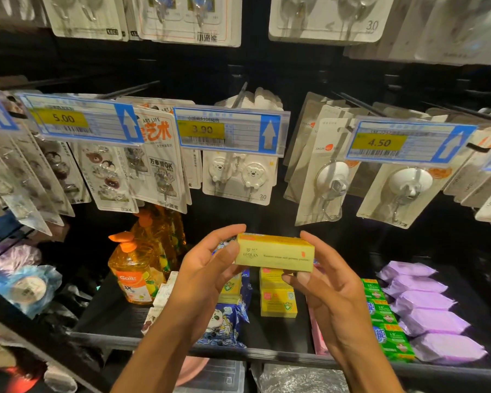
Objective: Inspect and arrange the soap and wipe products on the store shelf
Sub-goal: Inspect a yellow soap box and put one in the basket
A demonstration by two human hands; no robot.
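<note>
Yellow soap box (275, 252) held up over the shelf (278, 336). My left hand (207, 273) grips its 9 o'clock end, my right hand (323, 293) pinches the 3 o'clock end. Yellow box stack (278, 303) sits at 6 o'clock of it, purple wipe packs (425, 316) at 4 o'clock.

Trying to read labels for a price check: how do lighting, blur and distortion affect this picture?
Head view: the yellow soap box, held between left hand and right hand, is brightly lit, its brand name legible, smaller print soft; the 3.90 price tag shows readable digits but smeared small text; the shelf back falls into deep shadow; wide-angle distortion tilts the outer price tags.
</note>
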